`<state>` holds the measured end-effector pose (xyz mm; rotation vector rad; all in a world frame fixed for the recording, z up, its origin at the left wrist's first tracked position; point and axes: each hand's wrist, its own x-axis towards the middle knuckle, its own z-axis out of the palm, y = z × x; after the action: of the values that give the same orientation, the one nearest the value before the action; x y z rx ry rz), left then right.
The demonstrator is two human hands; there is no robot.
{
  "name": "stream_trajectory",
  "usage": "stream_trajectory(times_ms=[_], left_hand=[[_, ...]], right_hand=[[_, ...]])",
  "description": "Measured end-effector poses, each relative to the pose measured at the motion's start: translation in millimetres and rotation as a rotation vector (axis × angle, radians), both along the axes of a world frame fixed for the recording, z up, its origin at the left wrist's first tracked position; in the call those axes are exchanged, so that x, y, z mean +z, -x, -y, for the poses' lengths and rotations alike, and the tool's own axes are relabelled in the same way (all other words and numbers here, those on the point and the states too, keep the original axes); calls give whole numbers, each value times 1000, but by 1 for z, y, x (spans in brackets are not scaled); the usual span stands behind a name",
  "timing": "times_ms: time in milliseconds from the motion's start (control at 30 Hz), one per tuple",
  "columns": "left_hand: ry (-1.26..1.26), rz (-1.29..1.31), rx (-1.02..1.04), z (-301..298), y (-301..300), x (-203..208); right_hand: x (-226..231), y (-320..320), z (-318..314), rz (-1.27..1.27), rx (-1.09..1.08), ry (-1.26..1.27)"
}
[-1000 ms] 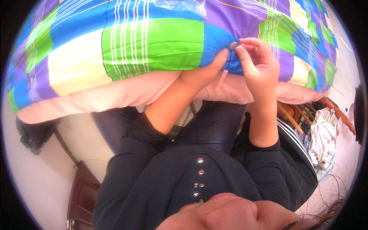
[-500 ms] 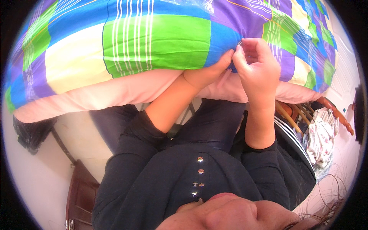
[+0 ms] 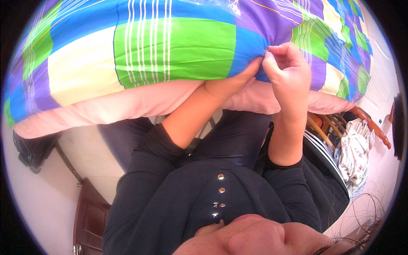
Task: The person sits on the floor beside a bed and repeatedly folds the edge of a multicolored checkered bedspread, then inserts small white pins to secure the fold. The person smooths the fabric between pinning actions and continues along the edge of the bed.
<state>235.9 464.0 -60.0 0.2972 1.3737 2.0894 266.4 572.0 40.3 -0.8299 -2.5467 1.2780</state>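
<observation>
A checkered cloth (image 3: 191, 51) in green, blue, purple and cream lies over a pink padded layer (image 3: 148, 100) in front of me. My left hand (image 3: 231, 84) grips the cloth's near edge at a blue patch. Its thumb lies along the edge, and its other fingers are hidden under the fabric. Just right of that thumb, my right hand (image 3: 291, 70) has thumb and forefinger pinched together at the cloth. A small thin shiny thing (image 3: 267, 50) shows at these fingertips, too small to name for sure. The blue and purple cloth is drawn into creases there.
Clear plastic (image 3: 229, 5) lies on the cloth's far part. To the right are wooden furniture with a turned post (image 3: 376, 127) and a bundle of floral fabric (image 3: 357, 148). A black bag-like thing (image 3: 36, 151) sits at the left, above a brown door (image 3: 91, 216).
My right fingertips have shifted slightly down and right, still close to the cloth. The left thumb has moved a little right, and the cloth has shifted slightly with it.
</observation>
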Motion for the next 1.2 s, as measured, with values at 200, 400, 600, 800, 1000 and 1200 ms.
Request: stream_trajectory(times_ms=[200, 400, 600, 800, 1000, 1200], left_hand=[[-102, 64, 24, -6, -4, -6], [-179, 23, 181, -17, -6, -10], [30, -59, 161, -9, -7, -4], [146, -265, 147, -2, -4, -8], [97, -46, 171, -5, -1, 5], [70, -46, 194, -5, 0, 11]], right_hand=[[-6, 1, 7, -39, -50, 14], [-14, -1, 9, -60, -104, 87], [-15, -7, 4, -97, -72, 142], [-10, -11, -9, -98, -39, 328], [-11, -10, -15, -86, -16, 332], [-9, -8, -16, -62, 7, 262]])
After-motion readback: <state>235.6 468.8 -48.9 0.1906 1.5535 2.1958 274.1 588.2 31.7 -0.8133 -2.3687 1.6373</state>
